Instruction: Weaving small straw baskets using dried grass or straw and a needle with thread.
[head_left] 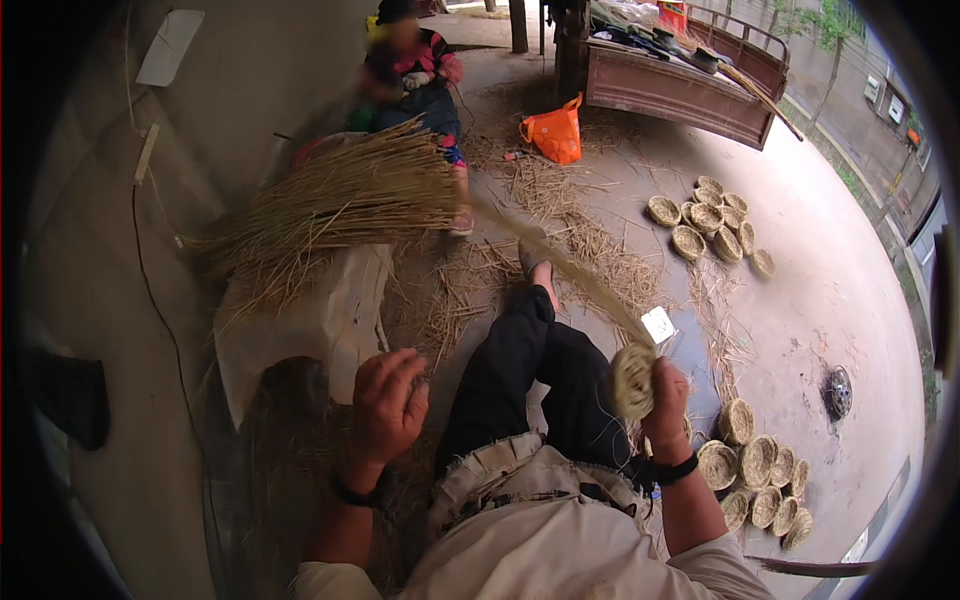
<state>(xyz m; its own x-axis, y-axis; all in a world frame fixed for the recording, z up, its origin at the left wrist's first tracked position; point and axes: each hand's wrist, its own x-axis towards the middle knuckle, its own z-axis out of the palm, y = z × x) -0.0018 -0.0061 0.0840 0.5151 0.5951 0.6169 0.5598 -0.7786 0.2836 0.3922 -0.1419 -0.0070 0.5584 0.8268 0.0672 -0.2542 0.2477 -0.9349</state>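
My right hand [666,410] grips a small round woven straw coil [632,380] above my right thigh, and a long pale straw strip [560,262], blurred, stretches from it up toward the left. Thin thread or wire dangles below the coil. My left hand [390,400] is raised left of my lap, fingers loosely bent and apart, with nothing visible in them. Just beyond it, a large bundle of dry stalks [330,190] lies on a pale covered block [270,350].
Another person [430,110] sits behind the bundle. An orange bag [555,130] and cart [675,85] stand farther back. Straw litters the floor. Piles of woven baskets [705,218] lie at right, several more [758,465] nearer me, beside a round metal object [838,392].
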